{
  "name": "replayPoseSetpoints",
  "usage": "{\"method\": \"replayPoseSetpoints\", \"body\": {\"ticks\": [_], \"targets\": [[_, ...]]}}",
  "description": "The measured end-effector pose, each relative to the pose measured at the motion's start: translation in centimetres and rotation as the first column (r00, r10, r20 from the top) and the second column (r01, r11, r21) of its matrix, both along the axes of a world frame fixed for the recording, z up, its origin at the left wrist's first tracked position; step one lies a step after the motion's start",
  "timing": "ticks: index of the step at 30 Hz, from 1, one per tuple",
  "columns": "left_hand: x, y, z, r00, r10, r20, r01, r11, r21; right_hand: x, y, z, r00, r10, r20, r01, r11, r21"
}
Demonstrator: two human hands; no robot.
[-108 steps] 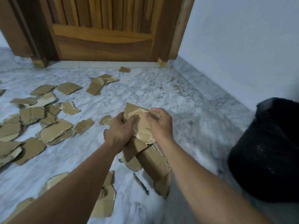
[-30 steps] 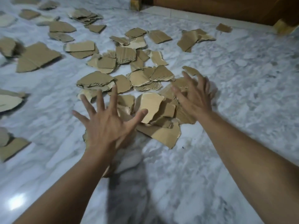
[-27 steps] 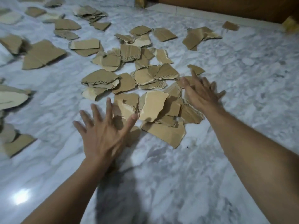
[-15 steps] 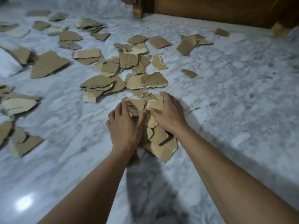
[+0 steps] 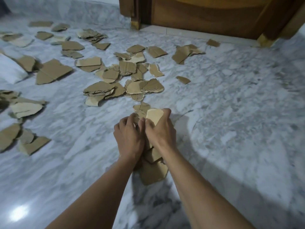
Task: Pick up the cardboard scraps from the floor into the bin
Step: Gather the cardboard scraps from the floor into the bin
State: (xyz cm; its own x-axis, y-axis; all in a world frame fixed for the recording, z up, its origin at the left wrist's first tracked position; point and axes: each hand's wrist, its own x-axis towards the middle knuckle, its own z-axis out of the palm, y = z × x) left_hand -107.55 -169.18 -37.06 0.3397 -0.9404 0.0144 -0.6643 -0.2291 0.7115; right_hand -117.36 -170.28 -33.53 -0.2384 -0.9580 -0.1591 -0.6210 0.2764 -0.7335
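A bunch of brown cardboard scraps [image 5: 152,169] is squeezed between both my hands at the middle of the marble floor. My left hand [image 5: 129,139] grips its left side and my right hand [image 5: 159,131] grips its right side, fingers curled over the top pieces. The lower pieces hang below my wrists. Several more cardboard scraps [image 5: 122,80] lie spread over the floor ahead and to the left. The bin is out of view.
A wooden door [image 5: 214,15] and its frame stand at the back. A white cushion-like object [image 5: 9,70] lies at the far left. Bare marble floor [image 5: 239,113] stretches to the right.
My hands swept the near scraps together from spread-open fingers, closed round them into one bunch, and have drawn the bunch up and toward me.
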Motion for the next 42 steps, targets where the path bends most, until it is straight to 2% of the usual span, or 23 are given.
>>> {"method": "replayPoseSetpoints", "body": {"ticks": [2,6,9,12,15,21,24,27,32,35,39,40,42], "targets": [[-0.4,0.6,0.2,0.998,-0.018,-0.068,0.015,0.999,-0.052,0.3,1.2,-0.5,0.989,-0.013,0.145,0.012,1.000,0.010],[-0.6,1.6,0.8,0.983,-0.034,-0.179,0.015,0.994,-0.104,-0.4,1.8,-1.9,0.885,-0.104,0.453,0.143,0.988,-0.053],[-1.7,2.1,2.2,0.954,0.027,-0.300,-0.063,0.992,-0.111,-1.5,2.2,-1.7,0.822,-0.168,0.545,0.242,0.968,-0.067],[-3.9,2.3,4.0,0.911,-0.009,-0.412,-0.022,0.997,-0.071,-3.6,2.8,-0.7,0.781,-0.199,0.592,0.296,0.952,-0.071],[-6.6,2.1,6.1,0.839,-0.073,-0.539,0.037,0.996,-0.077,-7.2,3.5,1.7,0.782,-0.224,0.581,0.349,0.931,-0.111],[-15.2,2.6,14.3,0.692,-0.231,-0.684,0.143,0.972,-0.185,-15.7,6.3,10.8,0.727,-0.257,0.637,0.493,0.840,-0.224],[-20.8,3.5,19.0,0.615,-0.322,-0.720,0.204,0.947,-0.249,-21.1,8.3,16.4,0.794,-0.258,0.551,0.497,0.797,-0.343],[-27.5,5.2,24.3,0.527,-0.434,-0.731,0.275,0.900,-0.337,-27.4,11.1,22.5,0.832,-0.314,0.458,0.525,0.712,-0.466],[-40.3,9.6,31.6,0.378,-0.545,-0.748,0.362,0.831,-0.423,-38.4,17.0,30.1,0.824,-0.434,0.363,0.563,0.568,-0.600],[-47.4,12.6,33.1,0.316,-0.592,-0.741,0.446,0.782,-0.435,-44.6,20.9,31.8,0.784,-0.511,0.353,0.604,0.498,-0.622],[-54.7,16.4,32.0,0.291,-0.655,-0.697,0.587,0.698,-0.411,-51.8,25.6,29.9,0.710,-0.632,0.312,0.653,0.424,-0.628],[-56.1,17.1,31.5,0.294,-0.671,-0.681,0.627,0.673,-0.393,-53.1,26.6,28.9,0.686,-0.654,0.319,0.676,0.413,-0.610],[-57.8,17.9,30.6,0.311,-0.701,-0.641,0.711,0.620,-0.333,-54.9,28.5,27.0,0.665,-0.691,0.285,0.703,0.450,-0.550]]}}
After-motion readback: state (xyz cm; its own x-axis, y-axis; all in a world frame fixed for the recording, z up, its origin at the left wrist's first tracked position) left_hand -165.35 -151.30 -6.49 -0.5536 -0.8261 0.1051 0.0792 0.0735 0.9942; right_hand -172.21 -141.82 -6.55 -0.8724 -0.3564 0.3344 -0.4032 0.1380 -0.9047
